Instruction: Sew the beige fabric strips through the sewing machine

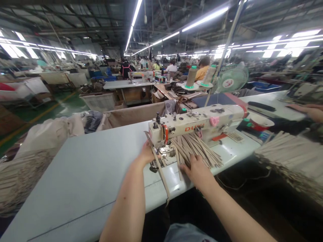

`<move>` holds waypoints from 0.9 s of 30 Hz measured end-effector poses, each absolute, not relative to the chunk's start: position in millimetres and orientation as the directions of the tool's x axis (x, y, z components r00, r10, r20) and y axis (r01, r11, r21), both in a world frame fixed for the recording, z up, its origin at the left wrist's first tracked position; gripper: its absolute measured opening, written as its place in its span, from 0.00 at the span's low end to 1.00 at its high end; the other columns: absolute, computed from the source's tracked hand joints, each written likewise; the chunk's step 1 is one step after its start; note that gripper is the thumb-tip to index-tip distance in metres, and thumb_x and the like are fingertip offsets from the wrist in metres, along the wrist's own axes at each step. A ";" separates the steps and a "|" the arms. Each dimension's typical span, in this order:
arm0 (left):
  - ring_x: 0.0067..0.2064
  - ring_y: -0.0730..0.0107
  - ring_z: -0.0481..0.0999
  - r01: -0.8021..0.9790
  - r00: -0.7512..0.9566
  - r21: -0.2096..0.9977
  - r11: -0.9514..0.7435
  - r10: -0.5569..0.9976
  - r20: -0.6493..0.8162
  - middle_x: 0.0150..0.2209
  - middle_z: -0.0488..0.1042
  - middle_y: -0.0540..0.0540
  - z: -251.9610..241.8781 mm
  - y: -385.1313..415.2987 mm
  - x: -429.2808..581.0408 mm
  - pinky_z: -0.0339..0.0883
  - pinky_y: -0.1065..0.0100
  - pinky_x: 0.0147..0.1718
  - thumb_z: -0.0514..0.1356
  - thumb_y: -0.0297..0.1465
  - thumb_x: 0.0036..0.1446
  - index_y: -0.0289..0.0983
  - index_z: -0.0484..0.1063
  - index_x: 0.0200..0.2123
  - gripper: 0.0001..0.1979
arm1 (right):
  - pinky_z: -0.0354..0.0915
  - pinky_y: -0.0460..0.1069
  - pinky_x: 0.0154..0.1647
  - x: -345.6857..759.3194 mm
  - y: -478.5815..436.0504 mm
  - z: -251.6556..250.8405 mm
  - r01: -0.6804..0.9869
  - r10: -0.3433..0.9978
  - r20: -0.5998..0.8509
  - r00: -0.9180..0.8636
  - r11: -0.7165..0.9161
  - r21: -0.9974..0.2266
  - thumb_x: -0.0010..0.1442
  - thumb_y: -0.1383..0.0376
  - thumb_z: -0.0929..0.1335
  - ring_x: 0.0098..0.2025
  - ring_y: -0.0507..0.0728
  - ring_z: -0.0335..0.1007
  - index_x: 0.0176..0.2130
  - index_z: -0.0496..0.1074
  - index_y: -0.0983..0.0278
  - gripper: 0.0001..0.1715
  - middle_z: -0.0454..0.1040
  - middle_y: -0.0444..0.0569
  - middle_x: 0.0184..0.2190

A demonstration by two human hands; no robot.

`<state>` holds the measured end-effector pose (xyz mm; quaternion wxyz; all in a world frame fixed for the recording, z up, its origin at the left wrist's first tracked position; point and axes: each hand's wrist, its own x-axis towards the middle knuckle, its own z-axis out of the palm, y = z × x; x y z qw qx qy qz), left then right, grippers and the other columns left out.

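A sewing machine (194, 125) stands on a pale worktable (101, 161). My left hand (146, 154) is beside its needle area, closed on a long, narrow beige fabric strip (160, 171). That strip slants across my fingers, and its lower end hangs over the table's front edge. Under the machine arm a fanned bundle of similar beige strips (207, 153) lies on the machine bed. My right hand (198, 169) rests at the bundle's near side, its fingers curled onto several strips; the fingertips are partly hidden.
Two thread cones (191, 76) and a green fan (232, 80) stand behind the machine. Piled beige pieces (295, 158) sit at the right, more fabric (50, 137) at the left. Another person's hand (309, 111) reaches in from the right. Other workers sit farther back.
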<state>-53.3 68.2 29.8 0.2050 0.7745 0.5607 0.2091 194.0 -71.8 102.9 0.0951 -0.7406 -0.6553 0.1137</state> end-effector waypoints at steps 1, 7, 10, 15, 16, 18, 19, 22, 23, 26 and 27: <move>0.73 0.37 0.61 0.798 0.288 0.529 -0.289 0.954 0.085 0.70 0.68 0.36 29.8 68.4 -52.9 0.57 0.47 0.74 0.76 0.30 0.40 0.37 0.75 0.63 0.43 | 0.73 0.61 0.51 187.8 -71.2 102.6 0.960 0.992 -0.044 0.118 -0.126 -0.251 0.70 0.55 0.69 0.52 0.75 0.81 0.59 0.70 0.78 0.30 0.73 0.75 0.56; 0.75 0.38 0.56 0.810 0.304 0.505 -0.297 0.950 0.071 0.71 0.65 0.35 24.2 70.8 -53.4 0.53 0.46 0.75 0.76 0.33 0.43 0.36 0.73 0.64 0.42 | 0.75 0.61 0.51 169.9 -60.8 103.0 0.986 0.990 -0.033 0.138 -0.140 -0.086 0.68 0.52 0.72 0.52 0.74 0.81 0.57 0.73 0.82 0.35 0.75 0.75 0.53; 0.75 0.39 0.56 0.793 0.307 0.531 -0.298 0.949 0.075 0.71 0.66 0.36 20.7 72.4 -54.3 0.52 0.46 0.75 0.77 0.34 0.43 0.38 0.73 0.64 0.42 | 0.73 0.63 0.58 169.8 -54.7 102.9 0.990 0.991 -0.035 0.129 -0.131 -0.052 0.70 0.58 0.71 0.58 0.69 0.77 0.53 0.76 0.71 0.21 0.79 0.63 0.54; 0.75 0.38 0.57 0.796 0.300 0.524 -0.303 0.949 0.094 0.72 0.65 0.35 21.5 71.9 -53.9 0.53 0.46 0.75 0.77 0.33 0.43 0.36 0.71 0.66 0.44 | 0.75 0.64 0.57 167.1 -53.1 97.4 0.981 0.983 -0.086 0.163 -0.171 -0.096 0.68 0.59 0.74 0.56 0.65 0.78 0.54 0.77 0.67 0.18 0.80 0.57 0.55; 0.75 0.38 0.58 0.794 0.301 0.524 -0.308 0.948 0.100 0.72 0.65 0.34 22.1 71.4 -53.8 0.54 0.47 0.75 0.77 0.33 0.43 0.36 0.71 0.65 0.44 | 0.75 0.64 0.57 166.4 -54.0 96.5 0.975 0.980 -0.101 0.169 -0.181 -0.125 0.68 0.60 0.74 0.55 0.64 0.79 0.54 0.77 0.67 0.19 0.80 0.57 0.55; 0.74 0.38 0.60 0.791 0.305 0.525 -0.316 0.946 0.109 0.71 0.67 0.34 22.9 70.4 -53.7 0.54 0.47 0.75 0.77 0.33 0.43 0.36 0.72 0.65 0.43 | 0.75 0.65 0.58 167.0 -55.7 96.0 0.958 0.975 -0.132 0.181 -0.205 -0.203 0.69 0.60 0.74 0.55 0.64 0.79 0.55 0.76 0.66 0.18 0.80 0.56 0.55; 0.74 0.39 0.60 0.791 0.307 0.523 -0.319 0.945 0.111 0.70 0.67 0.35 22.9 69.9 -53.6 0.54 0.47 0.74 0.76 0.33 0.44 0.36 0.72 0.64 0.43 | 0.75 0.65 0.59 168.5 -56.3 96.6 0.943 0.971 -0.147 0.187 -0.219 -0.250 0.68 0.60 0.74 0.56 0.65 0.78 0.55 0.76 0.66 0.18 0.80 0.55 0.55; 0.74 0.39 0.60 0.800 0.300 0.513 -0.310 0.948 0.106 0.71 0.67 0.35 22.3 69.2 -53.0 0.55 0.47 0.74 0.76 0.34 0.45 0.36 0.72 0.64 0.42 | 0.73 0.66 0.60 177.4 -56.9 101.8 0.857 0.958 -0.202 0.202 -0.273 -0.436 0.68 0.61 0.74 0.57 0.65 0.77 0.52 0.77 0.65 0.16 0.80 0.54 0.55; 0.74 0.39 0.60 0.803 0.296 0.512 -0.306 0.950 0.103 0.71 0.67 0.35 22.1 69.1 -52.8 0.55 0.47 0.74 0.76 0.34 0.45 0.37 0.72 0.64 0.42 | 0.74 0.66 0.59 181.1 -57.5 104.1 0.806 0.952 -0.231 0.203 -0.296 -0.512 0.68 0.61 0.74 0.56 0.64 0.78 0.50 0.78 0.65 0.14 0.81 0.53 0.54; 0.73 0.39 0.61 0.797 0.301 0.518 -0.312 0.948 0.107 0.70 0.68 0.35 22.2 69.4 -52.6 0.56 0.46 0.74 0.76 0.33 0.44 0.37 0.72 0.64 0.42 | 0.78 0.61 0.52 190.0 -65.5 110.2 0.546 0.924 -0.348 0.158 -0.376 -0.749 0.70 0.60 0.72 0.46 0.60 0.82 0.45 0.77 0.65 0.10 0.84 0.51 0.44; 0.73 0.39 0.61 0.794 0.307 0.519 -0.316 0.946 0.105 0.69 0.69 0.35 22.4 69.5 -52.6 0.55 0.46 0.74 0.76 0.33 0.44 0.36 0.72 0.64 0.41 | 0.79 0.59 0.50 191.7 -70.8 111.5 0.423 0.913 -0.388 0.125 -0.403 -0.811 0.71 0.61 0.69 0.42 0.59 0.83 0.44 0.77 0.65 0.10 0.84 0.51 0.41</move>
